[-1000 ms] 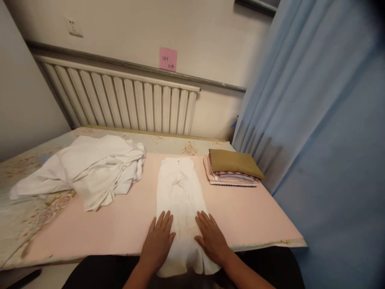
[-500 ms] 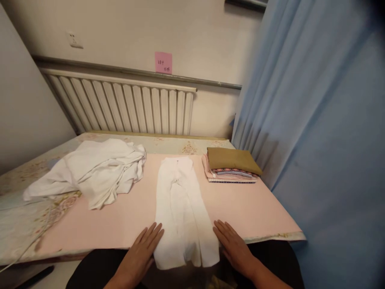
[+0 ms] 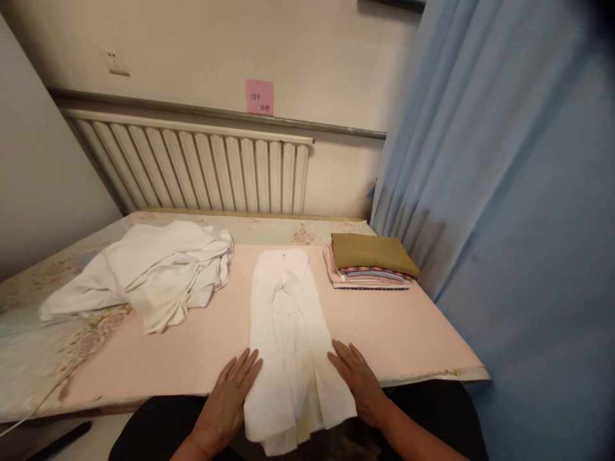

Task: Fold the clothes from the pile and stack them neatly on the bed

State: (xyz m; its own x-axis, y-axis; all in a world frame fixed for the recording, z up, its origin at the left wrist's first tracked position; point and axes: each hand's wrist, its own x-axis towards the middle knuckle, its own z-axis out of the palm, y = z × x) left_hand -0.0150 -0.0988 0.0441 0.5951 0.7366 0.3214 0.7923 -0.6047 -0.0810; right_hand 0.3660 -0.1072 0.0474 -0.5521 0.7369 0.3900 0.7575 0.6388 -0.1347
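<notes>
White trousers (image 3: 283, 333) lie lengthwise on the pink cloth (image 3: 192, 358), waistband away from me. Their leg ends hang over the near edge, the two legs slightly spread. My left hand (image 3: 228, 397) rests along the left leg's outer edge, fingers stretched out and pointing forward. On the other side, my right hand (image 3: 360, 381) has its fingertips against the right leg's outer edge, fingers extended. Neither hand is gripping the fabric. The thumbs are mostly hidden.
A loose heap of white clothes (image 3: 158, 269) lies at the left. Folded clothes (image 3: 375, 256) are stacked at the back right, an olive piece on top. A blue curtain (image 3: 504, 192) hangs along the right; a radiator (image 3: 202, 166) stands behind the bed.
My right hand has moved slightly left and forward along the trouser leg. The leg ends have shifted, and more fabric shows hanging at the near edge. My left hand has barely moved.
</notes>
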